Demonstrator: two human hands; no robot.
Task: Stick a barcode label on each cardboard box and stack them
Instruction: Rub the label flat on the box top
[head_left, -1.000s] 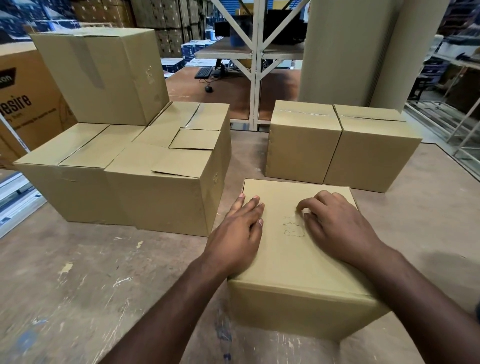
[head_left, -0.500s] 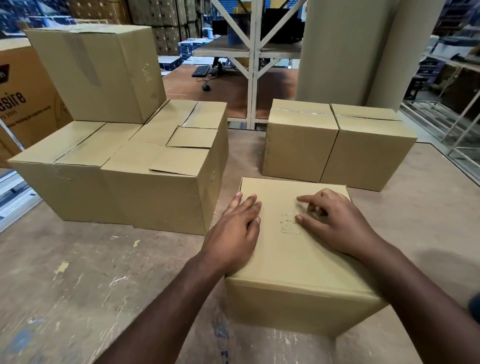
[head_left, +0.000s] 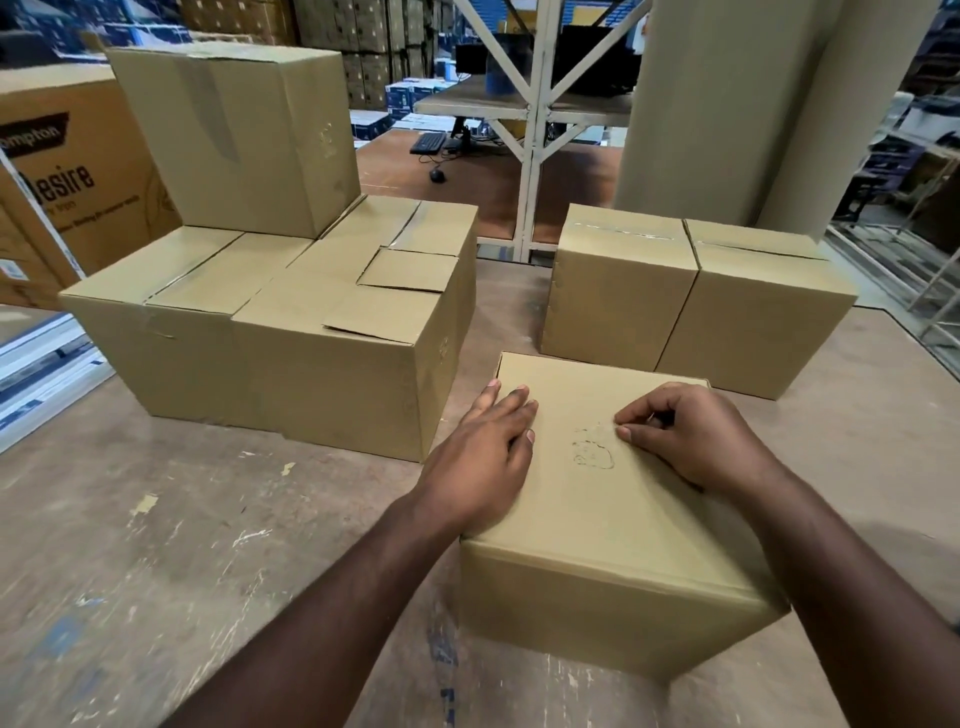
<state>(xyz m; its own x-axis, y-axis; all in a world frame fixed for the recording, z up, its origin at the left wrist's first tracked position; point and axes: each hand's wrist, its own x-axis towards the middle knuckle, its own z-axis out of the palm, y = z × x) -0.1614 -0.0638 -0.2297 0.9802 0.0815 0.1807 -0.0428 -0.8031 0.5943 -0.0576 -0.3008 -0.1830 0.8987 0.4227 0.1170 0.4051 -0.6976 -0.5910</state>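
From the head view, one cardboard box (head_left: 613, 499) is seen sitting on the worn table (head_left: 156, 545), nearest the camera, and both hands are laid on its top face. A faint, torn patch (head_left: 592, 449) is visible mid-lid; whether it is a label, a trace of one or a printed mark cannot be told.

The step in hand is judged to be work on that patch. It would be done best with the box pinned so it cannot slide, and with the picking kept low and shallow, so the top layer of the board is not ripped. If a fresh barcode is to go here, the spot should be smoothed flat first, then pressed from the centre outward.

The left hand (head_left: 483, 457) is laid flat along the left part of the lid, fingers straight and together, nothing grasped, a pure steadying press. The right hand (head_left: 691, 436) is curled, thumb and forefinger brought tip to tip at the patch's upper right edge; a pinch is being made there, though what is caught between them is too small to make out.

No barcode label can be made out. A stepped stack of boxes (head_left: 291, 312) is seen to the left, a pair of boxes (head_left: 691, 296) standing side by side behind.
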